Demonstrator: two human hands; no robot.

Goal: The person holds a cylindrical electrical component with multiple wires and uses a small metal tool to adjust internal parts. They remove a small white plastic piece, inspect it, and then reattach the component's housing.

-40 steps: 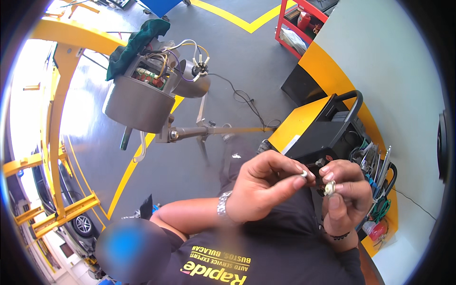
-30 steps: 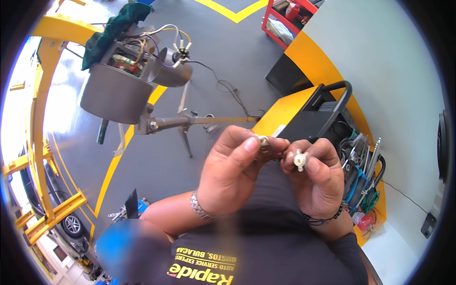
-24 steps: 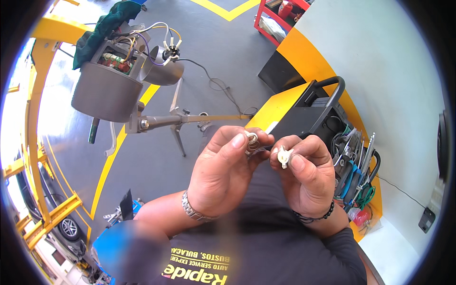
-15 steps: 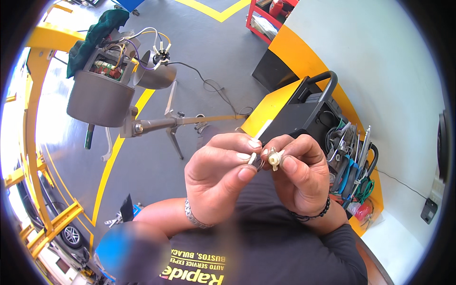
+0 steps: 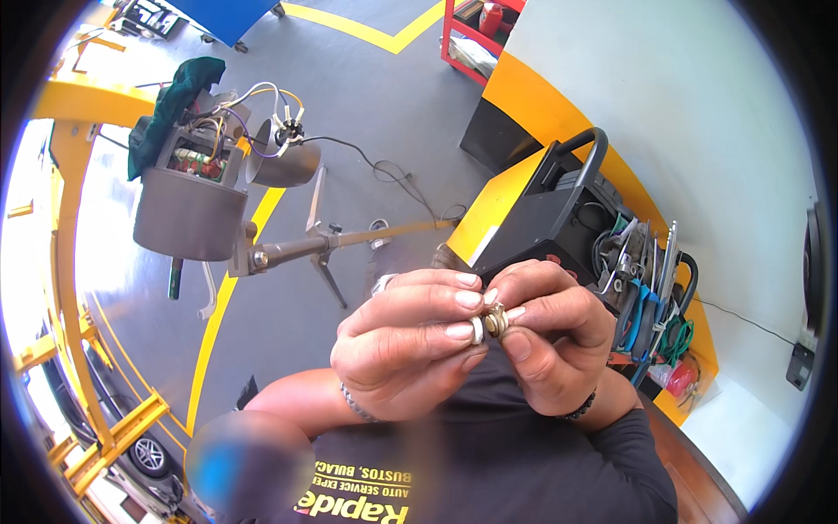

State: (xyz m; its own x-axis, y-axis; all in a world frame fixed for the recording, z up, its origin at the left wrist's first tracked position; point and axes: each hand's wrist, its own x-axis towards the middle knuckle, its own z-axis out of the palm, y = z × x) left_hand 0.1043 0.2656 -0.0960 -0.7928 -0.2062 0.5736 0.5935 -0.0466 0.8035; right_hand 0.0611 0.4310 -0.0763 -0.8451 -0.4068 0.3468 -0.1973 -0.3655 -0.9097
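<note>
Close in front of my chest, both hands meet fingertip to fingertip. My left hand (image 5: pixel 406 336) is closed, pinching a small whitish ring-like piece (image 5: pixel 477 331) between thumb and fingers. A small cream and brass-coloured fitting (image 5: pixel 497 320) is gripped by the thumb and fingers of my right hand (image 5: pixel 559 336). The two pieces sit side by side, touching or almost so; I cannot tell if they are joined. Fingers partly cover both.
At left, a grey round machine housing (image 5: pixel 188 210) with exposed wiring stands on a metal stand, a dark green cloth (image 5: pixel 170 118) over it. A black round part (image 5: pixel 289 131) hangs on its wires. Right, a black tool cart (image 5: pixel 532 231) carries pliers and screwdrivers beside a white wall.
My hands have turned and drawn closer together, bringing the two small pieces side by side. The fitting now shows its side instead of its end. The view has shifted slightly.
</note>
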